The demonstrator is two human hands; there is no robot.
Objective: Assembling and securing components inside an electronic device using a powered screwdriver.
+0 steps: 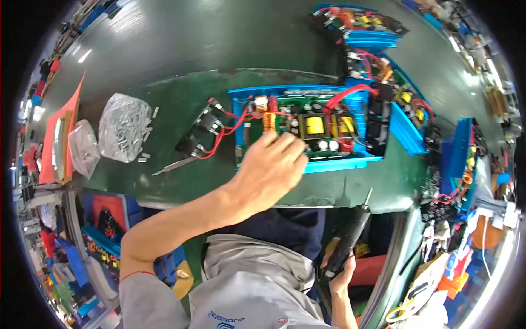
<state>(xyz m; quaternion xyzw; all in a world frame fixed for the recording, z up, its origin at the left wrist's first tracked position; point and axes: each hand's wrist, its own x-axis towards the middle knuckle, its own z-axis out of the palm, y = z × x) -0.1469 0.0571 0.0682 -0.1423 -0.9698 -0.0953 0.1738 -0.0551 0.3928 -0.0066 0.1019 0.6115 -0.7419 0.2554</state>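
A green circuit board (307,123) with a copper coil and yellow transformers sits in a blue housing (350,162) near the middle of the bench (181,55), close to its front edge. The left hand (268,167) lies on the board's front left part, fingers bent and spread loosely, fingertips pressing on the parts; it grips nothing that can be made out. Red wires run from the board to a black panel (200,134) lying just left of the housing. The right hand (342,271), below the front edge, is wrapped around a black electric screwdriver (350,233), tip pointing up. Toward the left edge lie two clear bags of screws (123,127). More blue housings (408,129) stand toward the right edge
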